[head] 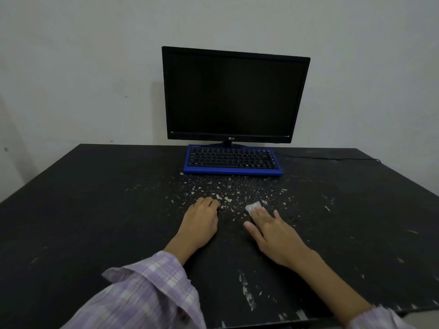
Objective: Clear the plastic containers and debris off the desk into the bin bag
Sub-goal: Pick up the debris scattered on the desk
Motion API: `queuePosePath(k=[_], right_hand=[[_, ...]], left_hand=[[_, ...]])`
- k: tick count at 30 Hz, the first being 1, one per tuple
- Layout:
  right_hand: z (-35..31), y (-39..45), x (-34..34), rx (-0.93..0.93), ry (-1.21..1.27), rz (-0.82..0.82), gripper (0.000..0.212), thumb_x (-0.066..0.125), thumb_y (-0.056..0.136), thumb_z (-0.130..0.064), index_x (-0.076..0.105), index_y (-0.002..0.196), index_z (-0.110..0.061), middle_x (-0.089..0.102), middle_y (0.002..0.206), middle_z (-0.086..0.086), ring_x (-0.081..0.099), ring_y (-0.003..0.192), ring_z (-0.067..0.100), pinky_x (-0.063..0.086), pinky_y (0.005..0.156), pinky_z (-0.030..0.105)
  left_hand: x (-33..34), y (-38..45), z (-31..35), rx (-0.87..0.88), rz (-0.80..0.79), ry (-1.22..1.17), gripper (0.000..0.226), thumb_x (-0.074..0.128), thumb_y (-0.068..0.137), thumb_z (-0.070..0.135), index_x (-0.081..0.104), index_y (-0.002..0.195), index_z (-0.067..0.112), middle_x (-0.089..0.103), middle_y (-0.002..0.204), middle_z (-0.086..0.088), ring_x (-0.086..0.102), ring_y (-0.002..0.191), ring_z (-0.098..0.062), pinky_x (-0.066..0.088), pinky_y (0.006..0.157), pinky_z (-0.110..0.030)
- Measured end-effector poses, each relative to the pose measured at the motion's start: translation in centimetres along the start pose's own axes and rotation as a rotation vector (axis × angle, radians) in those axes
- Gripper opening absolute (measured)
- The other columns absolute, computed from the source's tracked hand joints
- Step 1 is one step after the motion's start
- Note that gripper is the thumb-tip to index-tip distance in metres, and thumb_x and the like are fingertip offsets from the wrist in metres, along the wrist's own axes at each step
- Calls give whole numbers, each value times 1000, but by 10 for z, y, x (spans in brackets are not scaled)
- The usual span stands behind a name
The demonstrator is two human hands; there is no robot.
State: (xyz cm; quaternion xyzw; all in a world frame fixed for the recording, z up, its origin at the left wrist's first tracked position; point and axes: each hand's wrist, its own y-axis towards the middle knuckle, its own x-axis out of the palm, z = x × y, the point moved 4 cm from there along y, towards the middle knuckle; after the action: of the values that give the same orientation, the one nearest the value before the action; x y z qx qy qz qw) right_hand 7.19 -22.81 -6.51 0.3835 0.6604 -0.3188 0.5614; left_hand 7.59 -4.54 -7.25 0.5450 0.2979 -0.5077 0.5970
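Observation:
Pale crumbs and flakes of debris (228,191) lie scattered over the black desk (95,210), thickest just in front of the keyboard. My left hand (202,222) rests on the desk with its fingers curled, fingertips at the edge of the debris. My right hand (273,231) lies flat with fingers spread, its fingertips pressing on a small white wad of tissue or cloth (253,207). No plastic container or bin bag is in view.
A blue keyboard (232,162) sits behind the debris, with a dark LG monitor (235,93) behind it against the wall. A black cable (332,158) runs right along the desk's back. White scuffs mark the near edge (247,293).

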Motion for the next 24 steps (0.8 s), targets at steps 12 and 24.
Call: queuePosePath(k=[12, 24], right_hand=[[71, -73, -7, 136, -85, -8, 112, -31, 58, -78, 6, 152, -28, 7, 158, -15, 1, 144, -3, -2, 117, 31], [44, -55, -4, 6, 35, 5, 82, 2, 82, -68, 9, 152, -27, 7, 159, -12, 1, 144, -2, -3, 117, 24]], left_hand=[[27, 35, 82, 147, -59, -104, 31, 40, 96, 20, 51, 124, 12, 52, 127, -4, 46, 116, -18, 41, 100, -33], [36, 34, 93, 179, -57, -88, 33, 37, 97, 21, 48, 128, 14, 51, 129, -2, 45, 118, -18, 40, 101, -32]])
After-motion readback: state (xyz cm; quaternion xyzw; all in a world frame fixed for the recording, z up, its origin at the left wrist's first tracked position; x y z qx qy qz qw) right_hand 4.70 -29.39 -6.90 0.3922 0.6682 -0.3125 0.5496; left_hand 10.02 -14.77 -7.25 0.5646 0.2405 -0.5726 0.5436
